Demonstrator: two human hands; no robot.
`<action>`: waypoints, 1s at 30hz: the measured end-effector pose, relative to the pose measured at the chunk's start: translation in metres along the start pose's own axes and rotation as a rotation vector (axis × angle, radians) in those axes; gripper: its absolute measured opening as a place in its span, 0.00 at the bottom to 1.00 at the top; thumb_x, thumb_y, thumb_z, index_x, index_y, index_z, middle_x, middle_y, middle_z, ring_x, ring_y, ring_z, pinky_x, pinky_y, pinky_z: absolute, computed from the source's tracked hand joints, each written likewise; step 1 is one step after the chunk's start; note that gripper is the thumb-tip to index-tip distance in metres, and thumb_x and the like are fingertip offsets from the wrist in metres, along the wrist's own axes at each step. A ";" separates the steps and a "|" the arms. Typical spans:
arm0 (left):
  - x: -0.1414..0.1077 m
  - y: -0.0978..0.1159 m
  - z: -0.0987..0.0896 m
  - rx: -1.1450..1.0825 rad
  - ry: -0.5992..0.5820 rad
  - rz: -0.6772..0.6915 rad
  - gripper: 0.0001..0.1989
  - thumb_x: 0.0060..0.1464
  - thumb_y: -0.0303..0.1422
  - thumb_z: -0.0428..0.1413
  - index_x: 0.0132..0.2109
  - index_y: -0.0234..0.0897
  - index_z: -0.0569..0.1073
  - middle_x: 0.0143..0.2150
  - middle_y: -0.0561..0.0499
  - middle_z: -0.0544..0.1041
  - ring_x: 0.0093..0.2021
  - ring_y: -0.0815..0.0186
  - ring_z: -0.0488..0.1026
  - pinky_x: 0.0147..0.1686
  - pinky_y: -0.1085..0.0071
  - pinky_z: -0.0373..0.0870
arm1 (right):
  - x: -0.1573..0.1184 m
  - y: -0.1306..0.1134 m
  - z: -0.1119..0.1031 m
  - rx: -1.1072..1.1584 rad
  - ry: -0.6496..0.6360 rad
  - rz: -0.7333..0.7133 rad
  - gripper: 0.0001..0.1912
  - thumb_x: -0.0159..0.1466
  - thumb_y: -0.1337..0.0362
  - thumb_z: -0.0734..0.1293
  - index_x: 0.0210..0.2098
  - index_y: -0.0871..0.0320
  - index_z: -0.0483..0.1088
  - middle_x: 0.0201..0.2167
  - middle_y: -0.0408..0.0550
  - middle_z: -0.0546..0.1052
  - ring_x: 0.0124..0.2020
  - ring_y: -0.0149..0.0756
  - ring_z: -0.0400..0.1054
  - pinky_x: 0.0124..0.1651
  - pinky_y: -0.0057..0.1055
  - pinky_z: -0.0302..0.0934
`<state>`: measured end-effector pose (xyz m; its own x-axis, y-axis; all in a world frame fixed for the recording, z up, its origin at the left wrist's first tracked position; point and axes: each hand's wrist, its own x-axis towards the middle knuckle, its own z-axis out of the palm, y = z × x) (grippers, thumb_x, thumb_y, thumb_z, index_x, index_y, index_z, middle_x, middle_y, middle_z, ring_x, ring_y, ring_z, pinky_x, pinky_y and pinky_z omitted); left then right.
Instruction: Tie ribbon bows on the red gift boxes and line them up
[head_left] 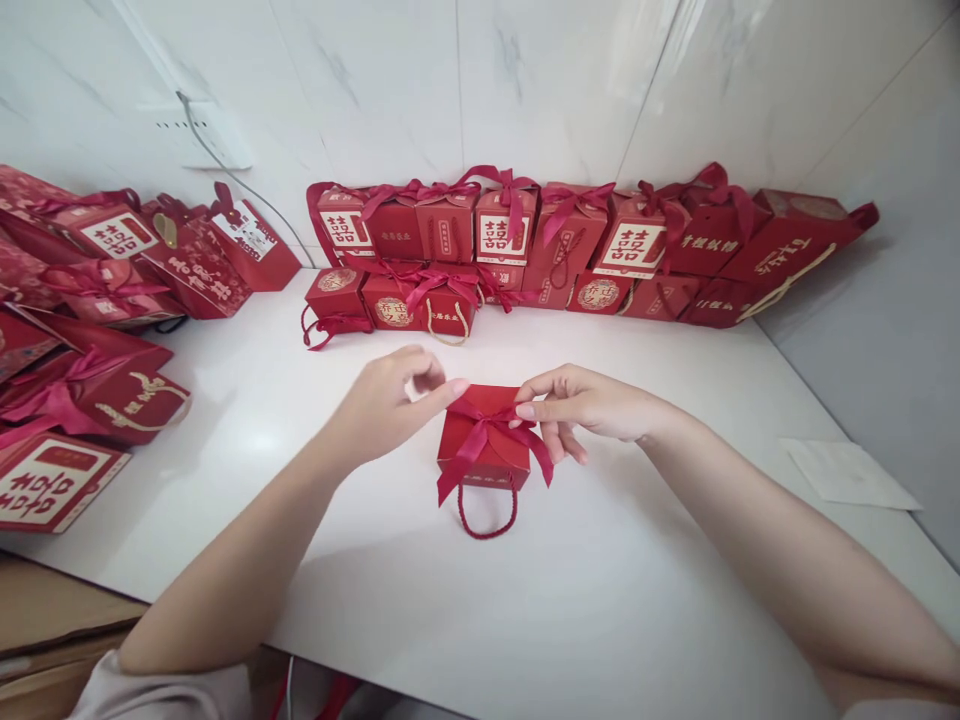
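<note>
A small red gift box (487, 462) sits on the white table in front of me, with a crimson ribbon (480, 440) tied in a bow on top. Its dark red cord handle (486, 536) hangs toward me. My right hand (574, 405) pinches the bow's right side between thumb and finger. At the box's upper left is my left hand (397, 405), open, its thumb reaching to the box's top corner and its other fingers curled apart from the thumb. Whether that thumb touches the ribbon I cannot tell.
Several red gift boxes (559, 245) with bows stand stacked in a row along the tiled wall. More red boxes (135, 395) crowd the left side. A white paper (847, 472) lies at the right. Cardboard (52, 610) shows below the table's left edge.
</note>
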<state>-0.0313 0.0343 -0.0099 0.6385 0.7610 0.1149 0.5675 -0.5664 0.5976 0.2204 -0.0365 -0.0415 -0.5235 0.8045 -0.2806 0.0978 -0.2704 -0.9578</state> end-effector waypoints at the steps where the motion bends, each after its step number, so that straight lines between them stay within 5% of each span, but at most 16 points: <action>1: -0.005 0.004 -0.007 0.091 -0.075 -0.093 0.21 0.55 0.50 0.56 0.26 0.37 0.72 0.24 0.51 0.73 0.25 0.66 0.68 0.27 0.69 0.61 | 0.001 0.000 -0.001 0.012 -0.018 -0.002 0.19 0.63 0.49 0.68 0.35 0.61 0.69 0.19 0.45 0.78 0.12 0.27 0.65 0.16 0.23 0.59; 5: -0.020 0.005 -0.016 0.030 -0.573 -0.301 0.25 0.53 0.53 0.55 0.21 0.37 0.76 0.21 0.50 0.76 0.17 0.66 0.69 0.22 0.70 0.60 | 0.005 0.003 -0.001 0.015 -0.054 -0.018 0.22 0.65 0.46 0.65 0.35 0.62 0.70 0.21 0.49 0.79 0.13 0.29 0.68 0.19 0.26 0.65; 8: -0.021 -0.002 -0.003 -0.167 -0.717 -0.321 0.23 0.52 0.54 0.56 0.27 0.38 0.79 0.28 0.49 0.80 0.25 0.62 0.77 0.25 0.71 0.66 | 0.008 0.006 -0.001 0.018 -0.065 -0.025 0.22 0.63 0.46 0.67 0.33 0.62 0.71 0.21 0.48 0.79 0.15 0.29 0.69 0.20 0.26 0.65; 16: -0.005 -0.021 0.010 -0.378 -0.606 -0.313 0.16 0.52 0.48 0.59 0.34 0.40 0.82 0.34 0.48 0.81 0.35 0.62 0.77 0.32 0.71 0.68 | 0.014 0.013 -0.012 0.037 0.146 -0.061 0.22 0.62 0.46 0.68 0.29 0.61 0.70 0.15 0.43 0.75 0.12 0.26 0.64 0.17 0.23 0.58; 22: 0.000 -0.030 0.009 -0.408 -0.725 -0.208 0.14 0.52 0.44 0.60 0.30 0.38 0.80 0.28 0.51 0.77 0.29 0.69 0.70 0.31 0.73 0.66 | 0.013 0.014 -0.018 0.021 0.186 -0.072 0.23 0.60 0.45 0.69 0.26 0.60 0.67 0.13 0.41 0.73 0.12 0.25 0.62 0.15 0.21 0.54; 30: 0.002 -0.036 0.006 -0.472 -0.772 -0.207 0.13 0.52 0.42 0.61 0.27 0.37 0.77 0.29 0.50 0.78 0.32 0.66 0.74 0.31 0.72 0.66 | 0.015 0.018 -0.023 -0.013 0.209 -0.114 0.22 0.62 0.46 0.68 0.26 0.59 0.67 0.14 0.40 0.71 0.14 0.25 0.63 0.18 0.22 0.55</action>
<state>-0.0476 0.0548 -0.0359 0.8132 0.3152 -0.4893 0.5469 -0.1265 0.8276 0.2334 -0.0175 -0.0645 -0.3453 0.9218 -0.1763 0.0595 -0.1660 -0.9843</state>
